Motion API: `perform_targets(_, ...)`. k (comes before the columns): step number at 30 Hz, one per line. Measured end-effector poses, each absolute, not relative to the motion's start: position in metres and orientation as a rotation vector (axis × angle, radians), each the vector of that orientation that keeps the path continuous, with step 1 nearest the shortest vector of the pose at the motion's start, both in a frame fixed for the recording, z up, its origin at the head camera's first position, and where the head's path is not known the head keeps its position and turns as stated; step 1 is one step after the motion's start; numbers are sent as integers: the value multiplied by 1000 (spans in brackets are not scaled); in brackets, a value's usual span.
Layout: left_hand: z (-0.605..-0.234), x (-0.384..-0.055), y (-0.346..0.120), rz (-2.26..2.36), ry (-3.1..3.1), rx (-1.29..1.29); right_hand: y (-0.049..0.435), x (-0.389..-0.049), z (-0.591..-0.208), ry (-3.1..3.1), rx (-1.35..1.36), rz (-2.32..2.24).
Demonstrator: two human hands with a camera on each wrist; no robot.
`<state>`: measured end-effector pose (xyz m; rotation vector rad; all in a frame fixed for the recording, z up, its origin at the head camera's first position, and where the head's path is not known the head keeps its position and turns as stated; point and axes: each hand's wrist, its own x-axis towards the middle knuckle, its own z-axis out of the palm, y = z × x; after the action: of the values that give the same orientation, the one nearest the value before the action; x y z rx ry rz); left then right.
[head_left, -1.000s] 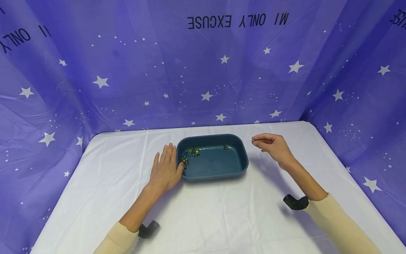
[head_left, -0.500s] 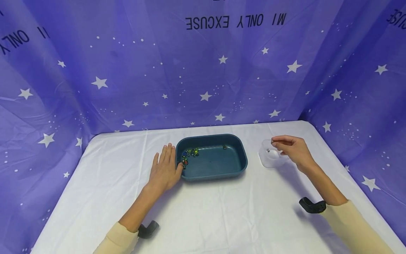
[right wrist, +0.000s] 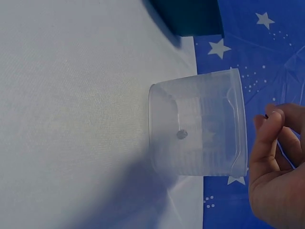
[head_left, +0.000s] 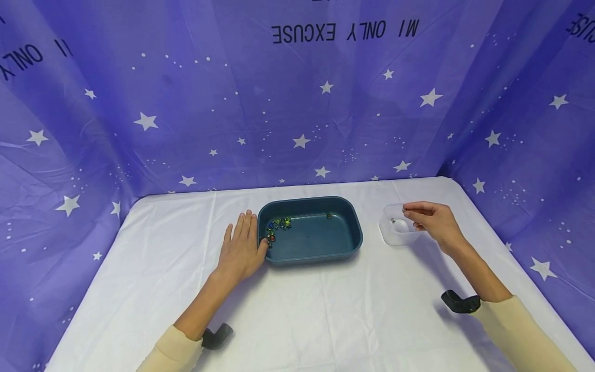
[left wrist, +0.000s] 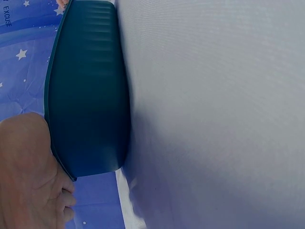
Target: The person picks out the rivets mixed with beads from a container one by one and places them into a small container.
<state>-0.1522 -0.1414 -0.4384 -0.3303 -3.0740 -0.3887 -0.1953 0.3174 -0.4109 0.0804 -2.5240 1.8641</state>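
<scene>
In the head view, my left hand rests against the left end of a dark teal plastic bin, fingers straight and thumb over the rim. Several small, shiny, coloured marbles lie in the bin's left part, and a single marble is by its back wall. My right hand is above a clear plastic cup, pinching a small dark marble between thumb and fingertips, mostly hidden by them. One round marble sits at the bottom of the cup.
A white cloth covers the table. Purple star-printed curtains stand close behind and on both sides. Black wrist devices stick out below both forearms.
My right hand has moved right, from beside the bin to over the cup, and lowered slightly, still pinching the marble. The cup has come into sight. My left hand stays put.
</scene>
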Motion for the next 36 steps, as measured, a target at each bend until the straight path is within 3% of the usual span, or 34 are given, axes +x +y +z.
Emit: perform_targets(36, -439, -153, -142, -394, -3085, -328, 326, -196, -415, -2505, 28, 1997)
